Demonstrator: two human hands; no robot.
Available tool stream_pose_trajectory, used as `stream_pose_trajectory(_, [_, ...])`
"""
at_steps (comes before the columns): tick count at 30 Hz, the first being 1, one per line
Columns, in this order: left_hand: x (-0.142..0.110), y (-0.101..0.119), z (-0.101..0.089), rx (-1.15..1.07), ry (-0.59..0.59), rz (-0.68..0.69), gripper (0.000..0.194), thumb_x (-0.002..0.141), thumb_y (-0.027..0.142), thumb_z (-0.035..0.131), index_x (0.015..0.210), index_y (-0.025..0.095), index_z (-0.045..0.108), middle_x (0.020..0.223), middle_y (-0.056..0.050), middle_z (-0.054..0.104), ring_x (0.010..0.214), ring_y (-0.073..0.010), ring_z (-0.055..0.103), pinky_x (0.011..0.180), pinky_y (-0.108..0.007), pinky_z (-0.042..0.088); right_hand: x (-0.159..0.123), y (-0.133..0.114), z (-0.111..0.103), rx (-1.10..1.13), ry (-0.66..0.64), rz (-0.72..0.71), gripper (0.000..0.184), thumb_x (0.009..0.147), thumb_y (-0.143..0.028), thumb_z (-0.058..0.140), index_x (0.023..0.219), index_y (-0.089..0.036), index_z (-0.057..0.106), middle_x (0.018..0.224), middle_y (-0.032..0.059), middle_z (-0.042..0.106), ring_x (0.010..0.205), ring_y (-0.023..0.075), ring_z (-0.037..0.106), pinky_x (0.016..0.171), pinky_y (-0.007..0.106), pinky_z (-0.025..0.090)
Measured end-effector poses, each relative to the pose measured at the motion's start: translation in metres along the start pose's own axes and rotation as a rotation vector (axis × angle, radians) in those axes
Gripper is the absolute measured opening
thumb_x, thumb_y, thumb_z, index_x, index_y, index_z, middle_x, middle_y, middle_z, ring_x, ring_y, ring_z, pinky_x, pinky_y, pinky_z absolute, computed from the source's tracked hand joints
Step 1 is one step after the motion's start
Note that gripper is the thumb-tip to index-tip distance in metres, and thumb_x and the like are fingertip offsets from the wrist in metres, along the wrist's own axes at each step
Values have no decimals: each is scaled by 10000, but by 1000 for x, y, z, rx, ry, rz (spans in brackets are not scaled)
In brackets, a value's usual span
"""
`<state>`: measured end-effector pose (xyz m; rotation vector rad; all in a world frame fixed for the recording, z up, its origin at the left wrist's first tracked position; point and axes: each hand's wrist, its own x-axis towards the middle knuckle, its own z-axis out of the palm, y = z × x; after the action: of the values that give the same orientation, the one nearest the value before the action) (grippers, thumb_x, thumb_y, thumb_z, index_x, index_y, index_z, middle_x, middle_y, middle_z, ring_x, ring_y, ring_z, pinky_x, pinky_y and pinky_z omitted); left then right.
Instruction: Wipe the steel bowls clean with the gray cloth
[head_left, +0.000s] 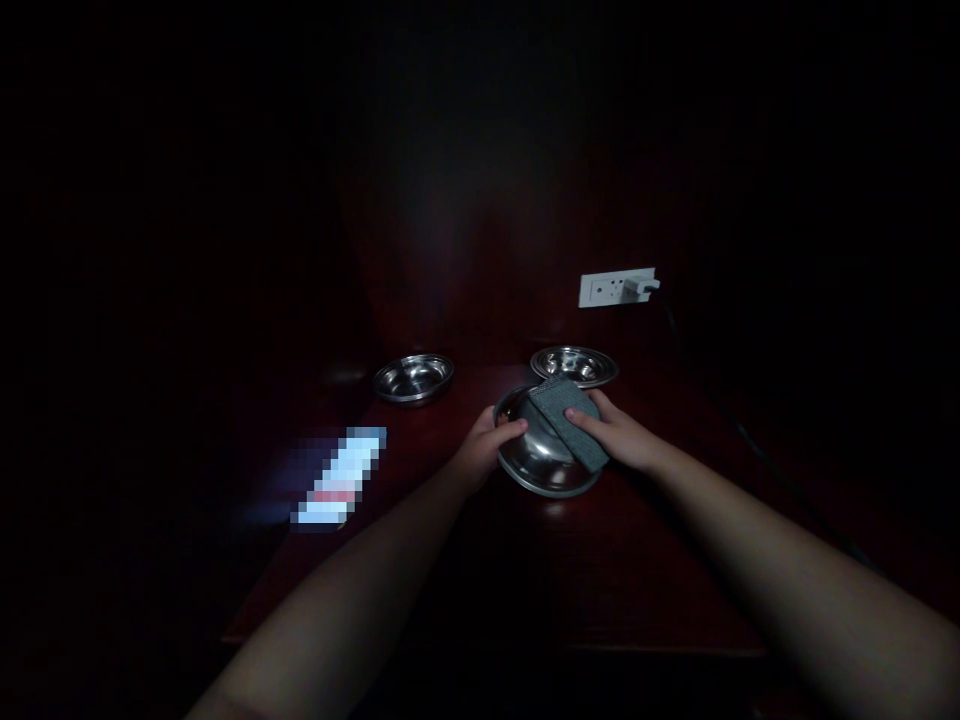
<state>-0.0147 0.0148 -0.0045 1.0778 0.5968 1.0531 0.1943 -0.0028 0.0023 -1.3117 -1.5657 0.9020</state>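
Between my hands is a shiny metal bowl (541,455), its rounded underside turned up toward me. My left hand (484,447) grips the bowl's left rim, thumb on top and fingers hidden beneath. A folded grey-green cloth (568,425) lies across the bowl's right part. My right hand (611,432) is closed over that cloth, its thumb pressing it onto the metal; the other fingers are mostly hidden behind the bowl's edge. Close behind, another metal bowl (574,367) stands upright on the dark red table (525,590).
More metal bowls (414,379), seemingly stacked, stand at the back left. A lit, pixelated phone-like screen (341,480) is on the left. A white wall socket (617,287) holds a plug, and a dark cable (780,465) runs down the right side. The surroundings are very dark.
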Motion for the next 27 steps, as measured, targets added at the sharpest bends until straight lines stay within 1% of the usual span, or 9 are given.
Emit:
stream_pose_trajectory(6, [0, 0, 0, -15, 25, 0, 439, 599, 253, 774, 1000, 142, 633, 955, -84, 683, 878, -221, 629, 874, -380, 434, 0, 0, 0, -1, -15, 0, 583, 781, -552, 585, 1221, -200, 436, 1201, 124, 594, 1095, 288, 573, 976, 458, 438])
stream_pose_trajectory(10, [-1, 0, 0, -11, 29, -1, 412, 604, 253, 771, 978, 141, 637, 950, -79, 683, 870, -212, 626, 872, -370, 434, 0, 0, 0, -5, -6, -1, 558, 791, -531, 583, 1215, -197, 443, 1197, 128, 594, 1090, 288, 574, 975, 460, 440])
stream_pose_trajectory(13, [-1, 0, 0, -11, 37, 2, 413, 598, 248, 774, 973, 140, 638, 944, -77, 682, 875, -212, 625, 875, -367, 433, 0, -1, 0, -2, -7, -3, 554, 795, -517, 586, 1226, -202, 439, 1212, 123, 588, 1105, 285, 566, 981, 454, 438])
stream_pose_trajectory(17, [-1, 0, 0, -9, 17, -8, 438, 596, 254, 775, 994, 136, 633, 958, -81, 679, 874, -211, 625, 875, -368, 432, 0, -1, 0, 5, -11, 4, 566, 797, -520, 581, 1231, -189, 430, 1214, 132, 586, 1102, 283, 570, 971, 441, 448])
stream_pose_trajectory(20, [-1, 0, 1, -12, 41, -7, 446, 591, 253, 778, 996, 142, 630, 939, -72, 681, 858, -205, 627, 872, -368, 431, 0, -1, 0, 1, -10, 10, 575, 794, -526, 583, 1230, -183, 429, 1204, 132, 592, 1089, 281, 578, 957, 434, 457])
stream_pose_trajectory(27, [-1, 1, 1, -19, 2, 3, 388, 607, 241, 767, 967, 148, 655, 921, -64, 691, 847, -197, 626, 845, -340, 434, -1, -4, 0, -16, -3, 6, 551, 801, -516, 577, 1228, -199, 434, 1206, 120, 593, 1099, 277, 571, 978, 443, 438])
